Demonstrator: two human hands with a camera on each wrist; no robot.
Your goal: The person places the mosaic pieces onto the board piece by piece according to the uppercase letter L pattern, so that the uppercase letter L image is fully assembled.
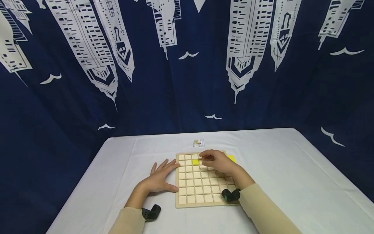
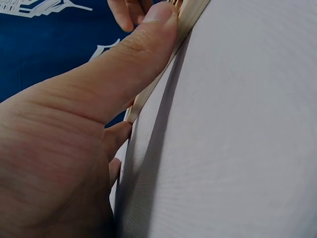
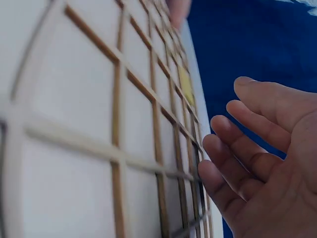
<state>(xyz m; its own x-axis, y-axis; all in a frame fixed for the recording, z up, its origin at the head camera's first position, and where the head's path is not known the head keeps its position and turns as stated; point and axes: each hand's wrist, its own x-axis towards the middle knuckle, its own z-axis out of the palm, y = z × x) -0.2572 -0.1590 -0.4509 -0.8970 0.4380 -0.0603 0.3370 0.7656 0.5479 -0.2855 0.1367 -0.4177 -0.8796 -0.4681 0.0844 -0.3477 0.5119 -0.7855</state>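
A pale wooden grid board lies on the white cloth, its cells divided by thin raised strips. One cell in an upper row holds a yellow square tile, which shows blurred in the right wrist view. My left hand rests spread at the board's left edge, thumb and fingers against the frame. Over the upper right of the board hovers my right hand, its fingers loosely bent. Nothing shows between them. Behind this hand, by the board's upper right corner, a yellow piece is partly hidden.
A small printed card with a coloured grid pattern lies beyond the board. The white tablecloth covers the table up to a dark blue curtain with white buildings. A black wrist device hangs over the board's lower right corner.
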